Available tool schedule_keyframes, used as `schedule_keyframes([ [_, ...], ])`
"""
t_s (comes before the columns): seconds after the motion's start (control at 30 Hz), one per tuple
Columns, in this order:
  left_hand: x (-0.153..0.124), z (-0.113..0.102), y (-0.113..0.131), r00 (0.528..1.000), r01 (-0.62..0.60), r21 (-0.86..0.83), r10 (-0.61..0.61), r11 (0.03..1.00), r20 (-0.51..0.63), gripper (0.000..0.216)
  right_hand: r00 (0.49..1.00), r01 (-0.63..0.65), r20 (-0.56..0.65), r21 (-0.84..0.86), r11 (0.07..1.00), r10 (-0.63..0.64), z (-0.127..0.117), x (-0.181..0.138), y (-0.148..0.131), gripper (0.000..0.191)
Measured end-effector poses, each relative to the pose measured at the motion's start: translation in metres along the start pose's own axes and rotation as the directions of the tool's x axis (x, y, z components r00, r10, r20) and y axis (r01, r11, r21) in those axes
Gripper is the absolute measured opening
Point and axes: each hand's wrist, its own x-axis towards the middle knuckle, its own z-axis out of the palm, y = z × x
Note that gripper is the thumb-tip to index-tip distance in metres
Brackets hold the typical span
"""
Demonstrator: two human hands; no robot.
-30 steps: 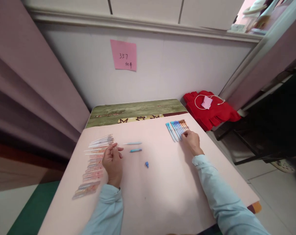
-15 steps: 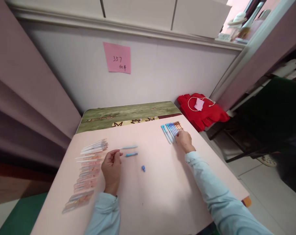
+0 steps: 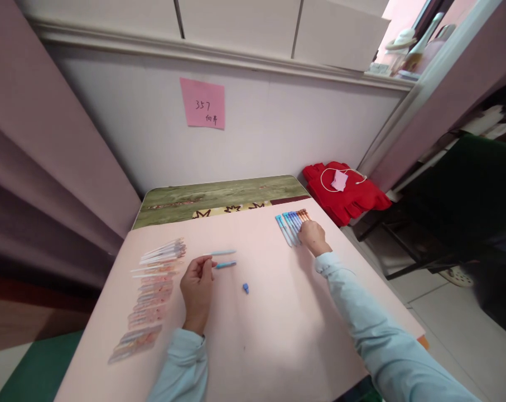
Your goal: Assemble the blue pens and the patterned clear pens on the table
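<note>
Where the bench (image 3: pixel 173 196) is covered by a pale sheet (image 3: pixel 286 335), slender pen parts (image 3: pixel 152 297) are spread just left of the left hand (image 3: pixel 197 287). By the curled right hand (image 3: pixel 313 236), a row of pens (image 3: pixel 289 224) is partly covered; whether one is gripped cannot be told. Beside the left thumb and forefinger, drawn nearly together, a blue barrel (image 3: pixel 226 264) is seen; whether it is pinched is unclear. Between the hands, a small blue piece (image 3: pixel 246 288) is set apart.

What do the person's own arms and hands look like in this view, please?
Both arms wear long, pale blue sleeves, the left sleeve and right sleeve creased, with cuffs at the wrists. No print shows on the fabric. The left hand and right hand wear no gloves.
</note>
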Motion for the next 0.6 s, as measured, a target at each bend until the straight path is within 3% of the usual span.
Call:
schedule_keyframes([
  [0.6,-0.0006,0.0010,0.0001,1.000,0.016,0.016,-0.016,1.000,0.020,0.021,0.999,-0.031,0.040,0.022,0.999,0.030,-0.0012,0.0031,0.0032,0.042],
])
